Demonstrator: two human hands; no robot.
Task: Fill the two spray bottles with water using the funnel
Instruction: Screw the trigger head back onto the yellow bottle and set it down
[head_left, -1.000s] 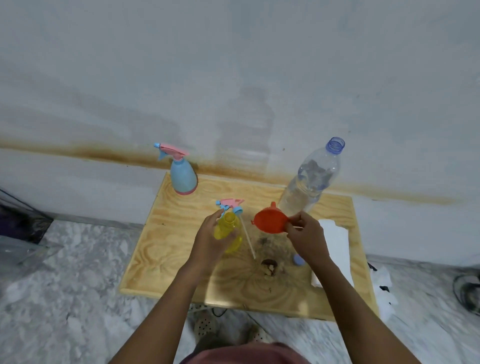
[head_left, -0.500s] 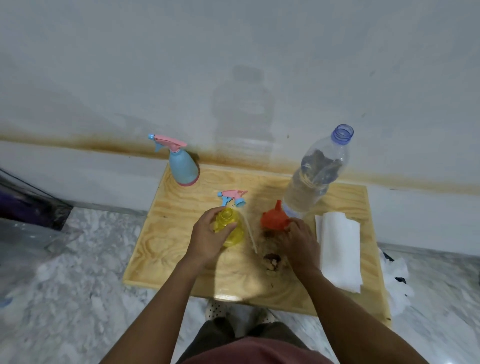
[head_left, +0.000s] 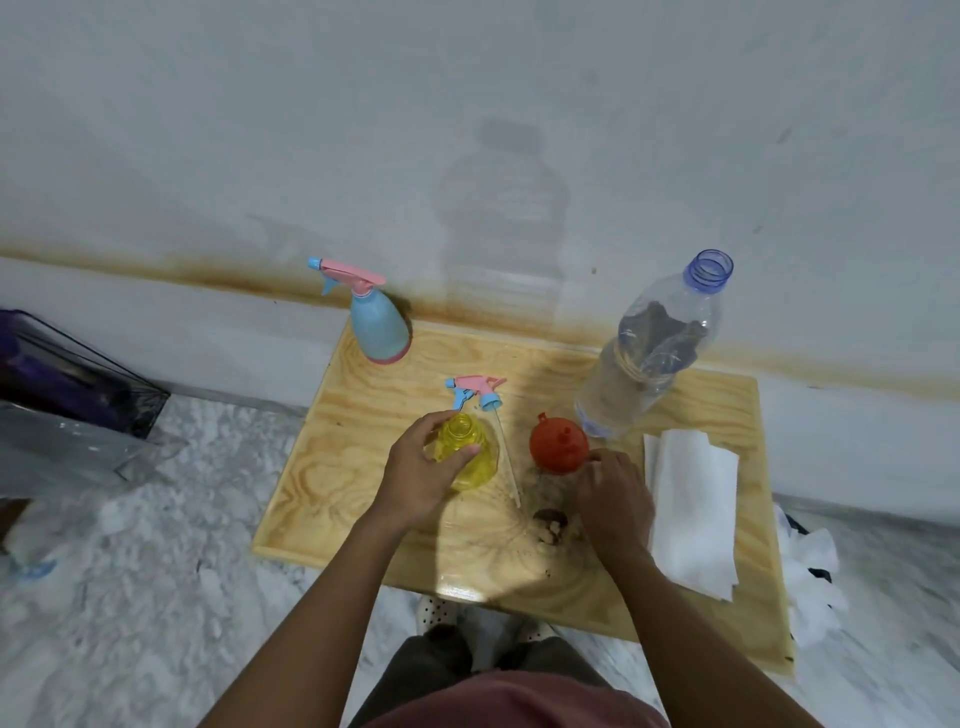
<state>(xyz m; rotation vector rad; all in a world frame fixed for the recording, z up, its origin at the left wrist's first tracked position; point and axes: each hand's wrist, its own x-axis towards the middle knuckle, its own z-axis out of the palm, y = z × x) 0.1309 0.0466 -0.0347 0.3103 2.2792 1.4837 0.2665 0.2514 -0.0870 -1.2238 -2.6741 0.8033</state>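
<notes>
A yellow spray bottle (head_left: 477, 464) stands uncapped on the wooden table (head_left: 337, 467), and my left hand (head_left: 418, 470) grips it around the neck. Its pink and blue spray head (head_left: 474, 391) lies just behind it, the dip tube trailing toward me. The red funnel (head_left: 558, 444) sits upside down on the table, to the right of the yellow bottle. My right hand (head_left: 615, 499) is low beside it, with relaxed fingertips at the funnel's right rim. A blue spray bottle (head_left: 379, 327) with its head on stands at the back left. An open, part-filled clear water bottle (head_left: 649, 353) stands at the back right.
Folded white paper towels (head_left: 691, 504) lie on the table's right side. A dark knot (head_left: 549, 522) marks the wood near my right hand. Crumpled tissue (head_left: 810, 571) lies on the marble floor to the right, a dark transparent box (head_left: 67, 384) to the left. The wall runs directly behind the table.
My right hand brought the funnel down from the air, set it upside down on the table and loosened its hold. My left hand stayed on the yellow bottle.
</notes>
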